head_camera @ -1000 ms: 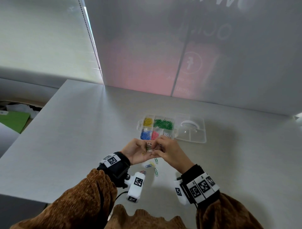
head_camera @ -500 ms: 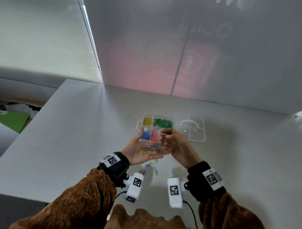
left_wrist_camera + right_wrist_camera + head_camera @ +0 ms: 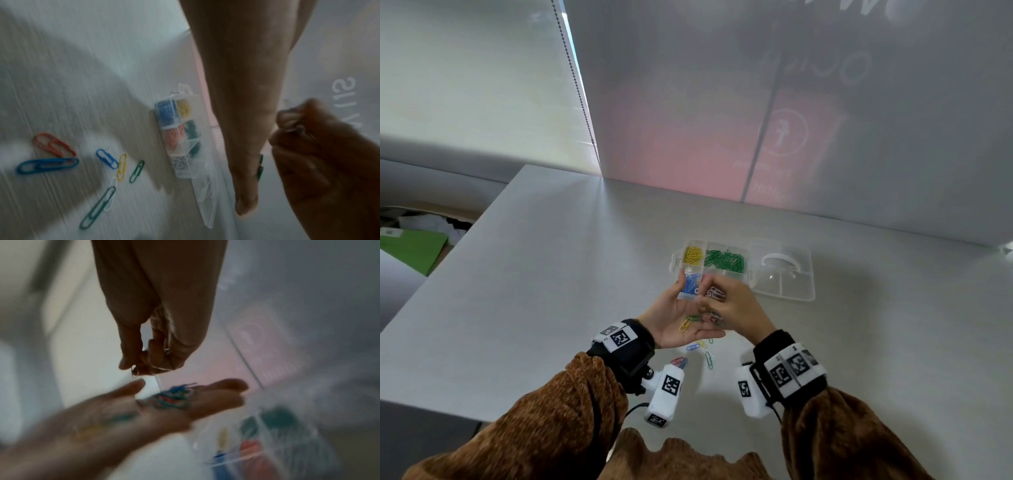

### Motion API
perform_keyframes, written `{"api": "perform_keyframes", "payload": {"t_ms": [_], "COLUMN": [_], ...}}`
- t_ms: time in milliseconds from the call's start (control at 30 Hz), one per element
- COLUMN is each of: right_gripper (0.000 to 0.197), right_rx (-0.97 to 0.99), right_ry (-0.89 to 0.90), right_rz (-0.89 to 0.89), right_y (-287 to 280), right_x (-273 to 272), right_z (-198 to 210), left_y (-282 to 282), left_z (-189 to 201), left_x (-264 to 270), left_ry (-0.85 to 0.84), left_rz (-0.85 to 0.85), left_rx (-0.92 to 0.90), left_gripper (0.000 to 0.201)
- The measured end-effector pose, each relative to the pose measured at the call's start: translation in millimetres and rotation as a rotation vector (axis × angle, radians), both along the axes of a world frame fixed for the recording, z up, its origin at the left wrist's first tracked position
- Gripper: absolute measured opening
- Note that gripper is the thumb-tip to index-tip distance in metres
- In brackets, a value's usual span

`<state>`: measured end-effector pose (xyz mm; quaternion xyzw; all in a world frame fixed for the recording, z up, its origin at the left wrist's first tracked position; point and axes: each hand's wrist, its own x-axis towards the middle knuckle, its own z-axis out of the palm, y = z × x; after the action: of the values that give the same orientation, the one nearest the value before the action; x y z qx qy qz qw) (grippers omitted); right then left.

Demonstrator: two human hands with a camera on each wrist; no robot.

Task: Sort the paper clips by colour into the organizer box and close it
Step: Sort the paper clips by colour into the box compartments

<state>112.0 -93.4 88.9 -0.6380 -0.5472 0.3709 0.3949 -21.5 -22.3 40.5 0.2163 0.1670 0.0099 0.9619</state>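
My left hand [image 3: 677, 317] is held palm up just in front of the clear organizer box [image 3: 677, 257], fingers straight. A small heap of mixed coloured paper clips [image 3: 700, 318] lies on the palm, also visible, blurred, in the right wrist view as mixed clips [image 3: 173, 396]. My right hand [image 3: 727, 303] hovers over the left fingertips and pinches a few pale clips [image 3: 715, 293] between thumb and fingers [image 3: 153, 353]. The box holds yellow [image 3: 692, 255], green [image 3: 724, 260] and blue [image 3: 690, 284] clips in separate compartments, plus red clips [image 3: 173, 136]. Its lid [image 3: 786, 274] lies open to the right.
Several loose clips lie on the white table [image 3: 551, 274] under my hands: a large blue one [image 3: 47, 165], a red one [image 3: 54, 144], a long green one [image 3: 97, 209], and small blue, yellow and green ones. The table's left edge drops off to a green sheet [image 3: 410, 250].
My right hand has moved a little left, back over the left palm, and its wrist has turned so the markers face up. The left hand stays palm up with its clips.
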Motion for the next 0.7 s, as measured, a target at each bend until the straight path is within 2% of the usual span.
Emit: {"api": "perform_keyframes", "payload": {"t_ms": [67, 133, 167, 200, 233, 300, 400, 467, 600, 700], "right_gripper": [0.012, 0.012, 0.012, 0.012, 0.012, 0.017, 0.013, 0.014, 0.017, 0.017], "right_rx": [-0.029, -0.086, -0.119, -0.156, -0.197, -0.260, -0.232, -0.193, -0.145, -0.129], "right_ry": [0.475, 0.965, 1.122, 1.200, 1.197, 1.009, 0.443, 0.159, -0.130, -0.211], "right_rz": [-0.146, -0.251, -0.279, -0.290, -0.290, -0.268, -0.192, -0.145, -0.081, -0.056], "right_y": [-3, -5, -5, -6, -7, -10, -16, -18, -20, -20], "right_x": [7, 15, 19, 22, 24, 23, 23, 24, 22, 20], "right_z": [8, 13, 12, 10, 6, -1, -6, -6, -3, 0], "left_y": [0, -1, -2, -3, -4, -4, -2, -1, 1, 0], "left_z": [0, 2, 4, 4, 5, 6, 4, 2, -2, -1], "left_x": [-1, -1, 0, 1, 3, 5, 5, 4, 2, 1], "left_ry": [0.065, 0.126, 0.154, 0.177, 0.191, 0.195, 0.182, 0.177, 0.149, 0.140], "left_rz": [0.005, 0.026, 0.030, 0.026, 0.020, 0.018, 0.025, 0.029, 0.038, 0.045], "left_rx": [0.006, 0.039, 0.066, 0.091, 0.104, 0.091, 0.031, 0.003, -0.060, -0.068], "left_gripper": [0.089, 0.074, 0.066, 0.061, 0.058, 0.059, 0.070, 0.076, 0.078, 0.078]}}
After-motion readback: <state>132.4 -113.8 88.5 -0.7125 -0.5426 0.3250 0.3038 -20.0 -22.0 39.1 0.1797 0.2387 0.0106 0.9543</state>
